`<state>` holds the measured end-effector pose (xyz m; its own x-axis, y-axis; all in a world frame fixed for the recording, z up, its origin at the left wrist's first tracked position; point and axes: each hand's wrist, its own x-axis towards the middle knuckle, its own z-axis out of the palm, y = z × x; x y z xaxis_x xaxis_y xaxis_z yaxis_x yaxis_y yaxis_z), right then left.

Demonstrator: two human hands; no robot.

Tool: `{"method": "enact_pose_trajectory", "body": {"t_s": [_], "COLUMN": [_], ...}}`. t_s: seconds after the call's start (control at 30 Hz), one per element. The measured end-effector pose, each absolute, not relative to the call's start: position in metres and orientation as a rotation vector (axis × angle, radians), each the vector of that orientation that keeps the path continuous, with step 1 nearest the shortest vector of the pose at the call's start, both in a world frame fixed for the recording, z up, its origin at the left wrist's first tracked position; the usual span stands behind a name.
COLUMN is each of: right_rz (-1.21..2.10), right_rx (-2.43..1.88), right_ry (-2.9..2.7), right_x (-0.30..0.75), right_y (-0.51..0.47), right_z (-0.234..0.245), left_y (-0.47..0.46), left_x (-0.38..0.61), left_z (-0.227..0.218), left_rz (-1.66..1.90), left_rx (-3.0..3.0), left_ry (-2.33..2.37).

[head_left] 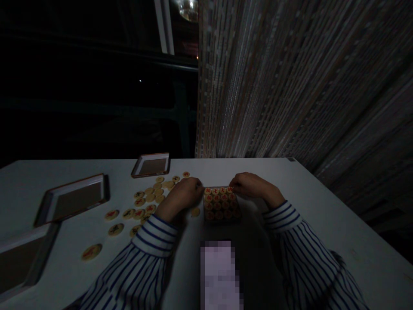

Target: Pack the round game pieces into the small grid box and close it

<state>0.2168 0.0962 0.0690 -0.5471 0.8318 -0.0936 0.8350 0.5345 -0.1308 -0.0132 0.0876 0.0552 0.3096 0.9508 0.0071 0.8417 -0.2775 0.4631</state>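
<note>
Round wooden game discs with red marks are packed in rows as a square block on the white table. My left hand rests with curled fingers at the block's far left corner, touching the top row. My right hand is curled at the far right corner of the same row. More loose discs lie scattered on the table left of my left hand. What the fingertips pinch is too dark to make out.
Two shallow box trays lie at the left and back of the table, with another at the near left edge. A beaded curtain hangs behind the table. A single disc lies near the front left.
</note>
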Motion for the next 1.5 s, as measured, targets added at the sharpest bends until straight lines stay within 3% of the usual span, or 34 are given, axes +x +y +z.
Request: {"method": "enact_pose_trajectory", "body": {"t_s": [1.5], "right_rz": [-0.075], "right_rx": [1.376], "right_ry": [2.863], "right_x": [0.205], "right_y": [0.093], "right_z": [0.065], "left_y": [0.090], "left_x": [-0.013], "left_z": [0.054], "left_rz": [0.335], "left_rx": [2.235], "left_ry": [1.634]}}
